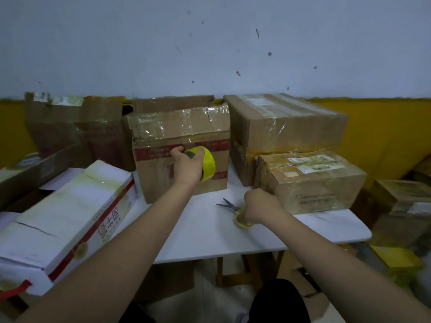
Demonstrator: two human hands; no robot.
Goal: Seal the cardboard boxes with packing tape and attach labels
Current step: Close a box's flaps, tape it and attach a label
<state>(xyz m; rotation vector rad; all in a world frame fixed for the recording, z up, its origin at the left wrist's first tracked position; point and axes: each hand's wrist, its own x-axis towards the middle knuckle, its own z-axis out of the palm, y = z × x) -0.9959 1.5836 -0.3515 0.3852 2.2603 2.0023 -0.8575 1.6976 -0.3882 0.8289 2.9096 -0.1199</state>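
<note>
Cardboard box (182, 148), glossy with tape, stood mid-table (205, 238).
A yellow tape roll (206, 166) is gripped by the left hand (186, 166) against its front; yellow-handled scissors (235, 212) are grasped by the right hand (261, 205) on the tabletop.

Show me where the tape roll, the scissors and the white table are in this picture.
tape roll (208, 163), head view, on its yellow outer band, held in the left hand (186, 167).
scissors (229, 205), head view, on the grey blades, beside the right hand (261, 205).
white table (210, 231), head view, on its bare top.
</note>
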